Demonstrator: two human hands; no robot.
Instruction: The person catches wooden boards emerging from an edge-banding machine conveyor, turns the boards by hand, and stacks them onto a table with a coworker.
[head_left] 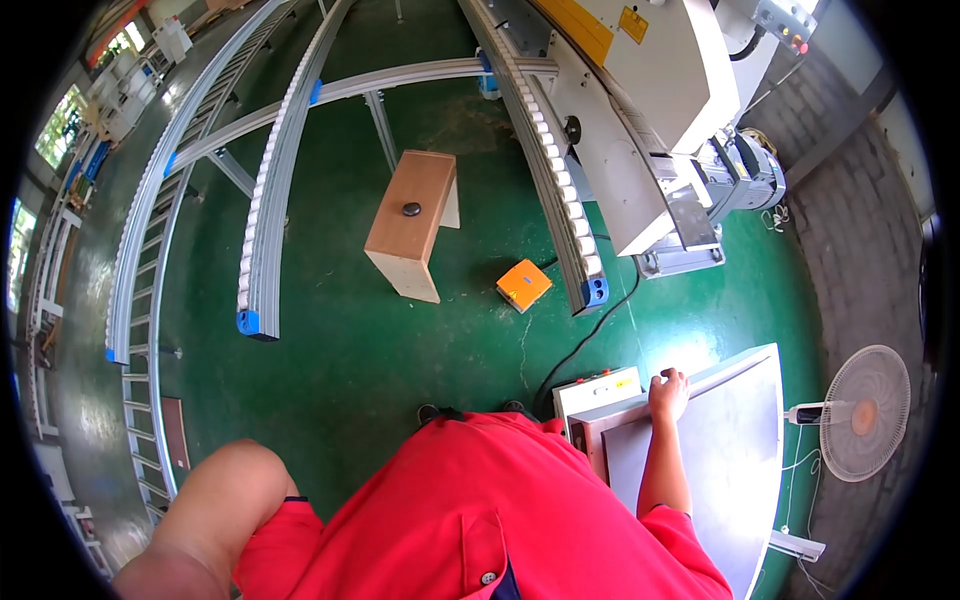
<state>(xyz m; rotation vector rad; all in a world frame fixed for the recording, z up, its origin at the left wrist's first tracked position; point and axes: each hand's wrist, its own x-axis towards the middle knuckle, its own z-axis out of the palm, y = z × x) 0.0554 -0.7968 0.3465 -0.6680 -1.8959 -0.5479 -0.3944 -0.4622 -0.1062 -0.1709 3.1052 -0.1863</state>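
Note:
My right hand (668, 394) is at the far edge of a grey metal cabinet (735, 440) on my right, its fingers bent and slightly apart. Nothing shows in its grasp. Just left of it sits a pale control box (598, 390) with small red-orange buttons and a yellow label. My left arm is bent at my side, and the left hand lies outside the picture.
Ahead stand aluminium roller rails (265, 220) with blue end caps. Between them are a wooden stool (415, 205) with a dark object on top and an orange pedal box (524, 286). A black cable (580, 345) crosses the green floor. A machine (640, 130) and fan (865, 412) stand right.

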